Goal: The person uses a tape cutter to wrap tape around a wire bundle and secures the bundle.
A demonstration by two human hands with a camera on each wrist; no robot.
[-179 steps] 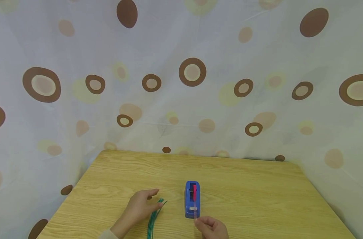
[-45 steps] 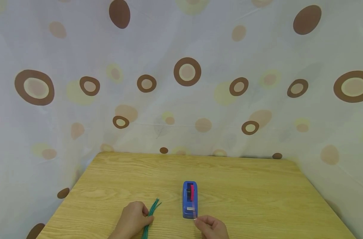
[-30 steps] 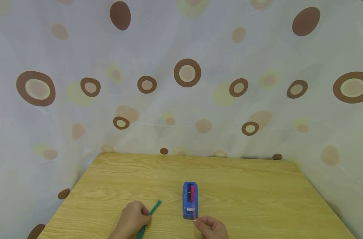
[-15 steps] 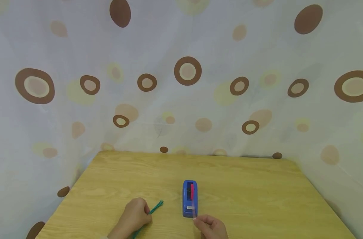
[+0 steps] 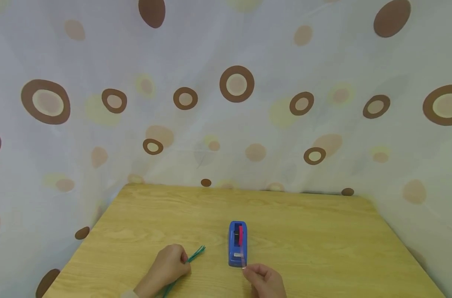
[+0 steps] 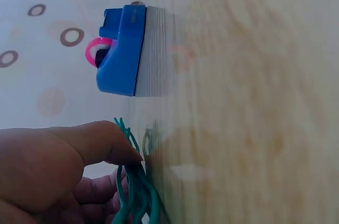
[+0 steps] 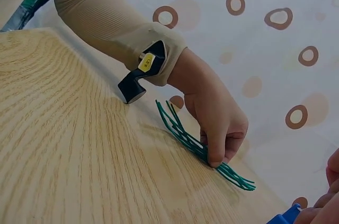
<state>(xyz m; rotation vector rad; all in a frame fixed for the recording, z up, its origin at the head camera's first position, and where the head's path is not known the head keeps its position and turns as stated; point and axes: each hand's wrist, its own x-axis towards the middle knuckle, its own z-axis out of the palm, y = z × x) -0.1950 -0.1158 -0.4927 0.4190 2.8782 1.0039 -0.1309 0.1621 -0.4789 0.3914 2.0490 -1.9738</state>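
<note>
My left hand (image 5: 170, 265) pinches a bundle of thin green wires (image 5: 197, 253) between thumb and fingers, low over the table. The wires slant, with one end pointing toward the dispenser in the head view; their longer part (image 7: 183, 138) shows in the right wrist view. A blue tape dispenser (image 5: 232, 250) stands upright right of that hand, with a pink-edged tape roll (image 6: 96, 52) in it. My right hand (image 5: 266, 281) pinches the loose end of a clear tape strip (image 5: 243, 260), drawn out over the dispenser's front edge.
Both hands work over a light wood-grain table (image 5: 315, 240). A curtain with brown and beige circles (image 5: 270, 136) hangs behind it and along both sides. A wrist camera on a black mount (image 7: 148, 65) sits on the left sleeve.
Six seconds ago the left hand was spread more openly beside the wires. It has since gripped them, and the bundle has turned to slant rightward. The right hand keeps hold of the tape end.
</note>
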